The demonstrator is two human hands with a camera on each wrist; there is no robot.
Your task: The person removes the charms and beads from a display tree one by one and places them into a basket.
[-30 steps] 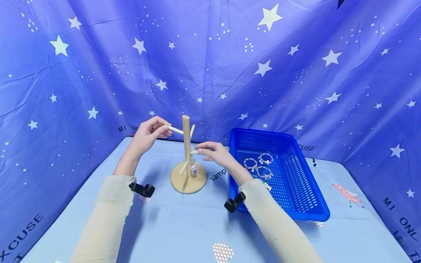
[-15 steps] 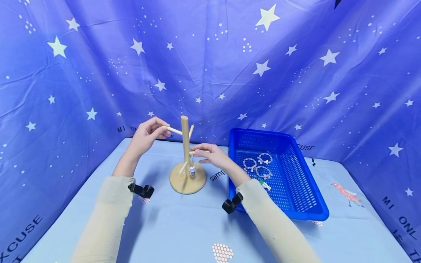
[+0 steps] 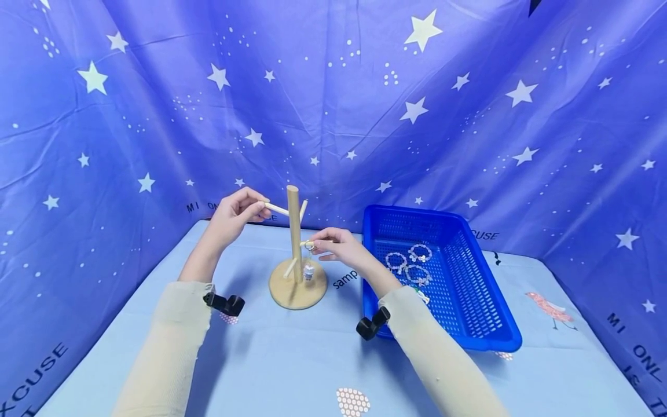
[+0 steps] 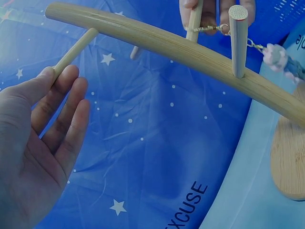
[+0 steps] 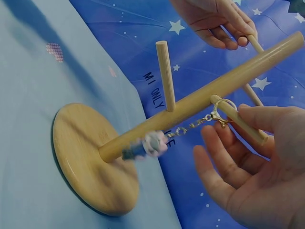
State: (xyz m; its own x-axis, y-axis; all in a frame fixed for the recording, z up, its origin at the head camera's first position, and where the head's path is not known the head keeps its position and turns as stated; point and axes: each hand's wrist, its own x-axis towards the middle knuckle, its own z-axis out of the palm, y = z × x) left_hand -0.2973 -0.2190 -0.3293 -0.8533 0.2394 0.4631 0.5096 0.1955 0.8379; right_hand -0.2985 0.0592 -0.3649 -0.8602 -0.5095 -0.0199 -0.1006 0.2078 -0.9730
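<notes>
On the pale blue cloth before starry drapes, the left hand grips a stand peg; the right hand pinches another.

**Even, blue-tinted light; one blurred charm**

Light falls softly from above, bright and flat, with no glare. My arms throw faint shadows on the cloth near me. The head view bends at its edges, so the backdrop curves. In my right wrist view the charm is smeared by motion blur, while the stand stays sharp. My left hand, close to its camera, looks slightly soft and dim.
</notes>
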